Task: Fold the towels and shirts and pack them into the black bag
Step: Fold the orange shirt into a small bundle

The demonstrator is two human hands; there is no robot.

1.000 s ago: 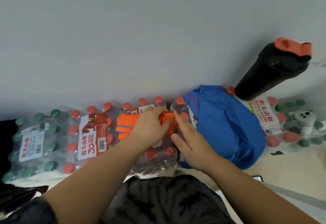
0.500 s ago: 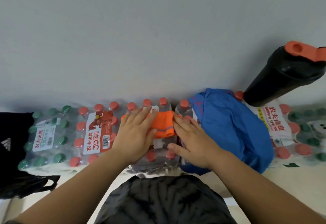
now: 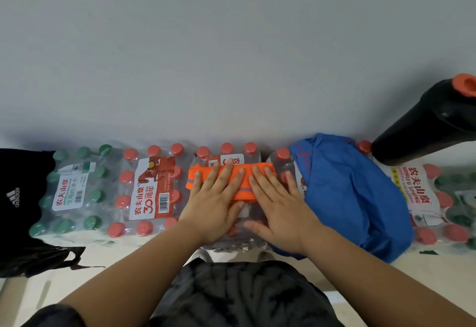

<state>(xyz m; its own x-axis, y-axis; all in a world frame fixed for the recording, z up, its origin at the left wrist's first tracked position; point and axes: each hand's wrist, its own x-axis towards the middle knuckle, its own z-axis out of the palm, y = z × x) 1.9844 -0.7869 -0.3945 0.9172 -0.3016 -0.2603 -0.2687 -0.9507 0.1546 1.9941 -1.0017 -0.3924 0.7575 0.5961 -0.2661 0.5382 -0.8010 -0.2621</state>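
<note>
A small folded orange cloth with a grey stripe [image 3: 247, 172] lies on top of shrink-wrapped packs of water bottles [image 3: 152, 192]. My left hand [image 3: 213, 205] and my right hand [image 3: 278, 208] press flat on it side by side, fingers straight and spread. A crumpled blue garment [image 3: 347, 195] lies just right of my right hand on the packs. The black bag with a white logo [image 3: 18, 205] sits at the far left edge, partly out of view.
A black bottle with an orange lid [image 3: 425, 123] leans at the upper right on another bottle pack [image 3: 417, 192]. A grey wall [image 3: 231, 56] stands directly behind the packs. My dark shorts [image 3: 237, 293] fill the bottom centre.
Both hands went from pinching and folding the orange cloth to lying flat on it. The cloth is now a wider, flattened strip. The view has shifted right, showing more of the black bag.
</note>
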